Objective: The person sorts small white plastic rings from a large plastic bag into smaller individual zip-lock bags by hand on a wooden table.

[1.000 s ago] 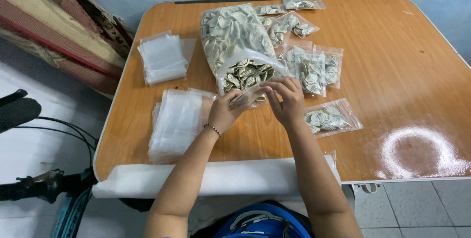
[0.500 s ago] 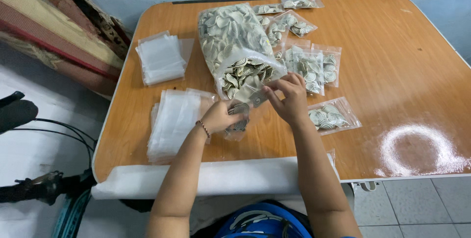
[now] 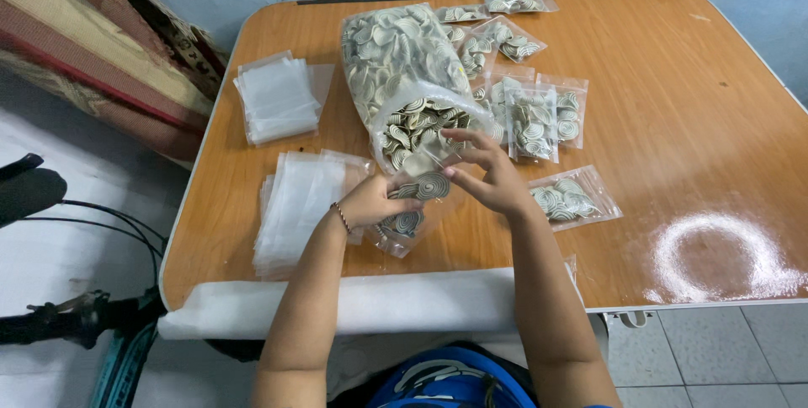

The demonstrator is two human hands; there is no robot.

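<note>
My left hand (image 3: pixel 374 200) holds a small clear bag (image 3: pixel 404 225) by its mouth; several round spiral-patterned pieces lie inside it. My right hand (image 3: pixel 488 171) pinches one spiral piece (image 3: pixel 431 185) just above the bag's opening. Right behind both hands lies a large clear bag (image 3: pixel 402 80) on its side, full of the same pale and dark spiral pieces, its open mouth facing me. Everything rests on a wooden table (image 3: pixel 673 97).
Several filled small bags (image 3: pixel 539 118) lie right of the big bag, one (image 3: pixel 572 198) near my right wrist. Two stacks of unfilled clear bags (image 3: pixel 295 202) (image 3: pixel 273 97) sit at the left. White cloth (image 3: pixel 337 303) covers the table's near edge. A white ring mark (image 3: pixel 715 256) is at the right.
Both hands have drawn back from the big bag's mouth toward me. The small bag now hangs open in my left hand, and my right hand carries a piece to it.
</note>
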